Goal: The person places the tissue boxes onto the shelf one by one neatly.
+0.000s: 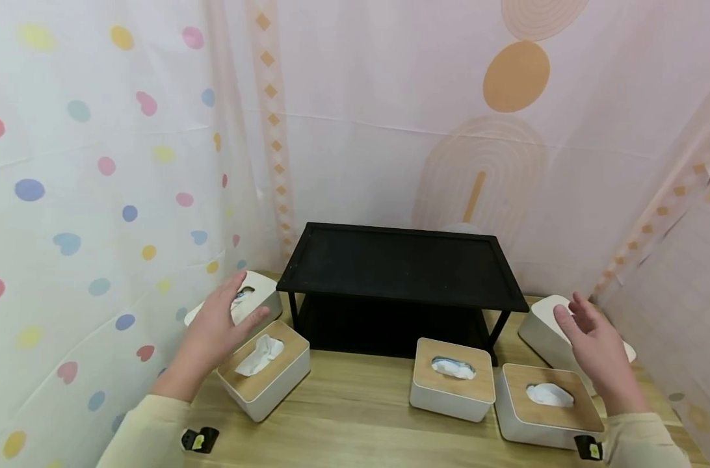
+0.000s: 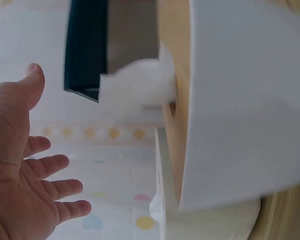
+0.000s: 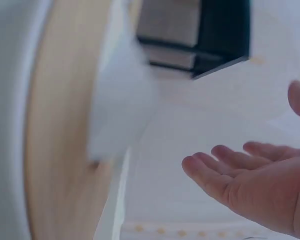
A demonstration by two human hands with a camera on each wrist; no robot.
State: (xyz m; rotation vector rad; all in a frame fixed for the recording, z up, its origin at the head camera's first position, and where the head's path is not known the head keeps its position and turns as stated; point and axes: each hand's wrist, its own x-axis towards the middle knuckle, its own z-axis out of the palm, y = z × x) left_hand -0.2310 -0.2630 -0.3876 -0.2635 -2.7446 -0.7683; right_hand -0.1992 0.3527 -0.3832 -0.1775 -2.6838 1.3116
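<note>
Loosely extended and empty, left hand point(image 1: 219, 328) at eight o'clock and right hand point(image 1: 596, 344) at four hover near boxes point(image 1: 273, 368).

can't read any text here tbh; tiny yellow label point(image 1: 199, 442) on the black gadget point(image 1: 210, 440) by the left sleeve point(image 1: 147, 429); second yellow label point(image 1: 594, 450) on its twin point(image 1: 582, 446) by the right sleeve point(image 1: 642, 439); both illegible

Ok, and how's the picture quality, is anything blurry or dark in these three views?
Head view: soft, even light, mostly clear, but the lower level of the black stand sinks into shadow; left wrist view: left hand fairly sharp, the nearest box's tissue soft; right wrist view: right hand clearer than the blurred near tissue box.
</note>
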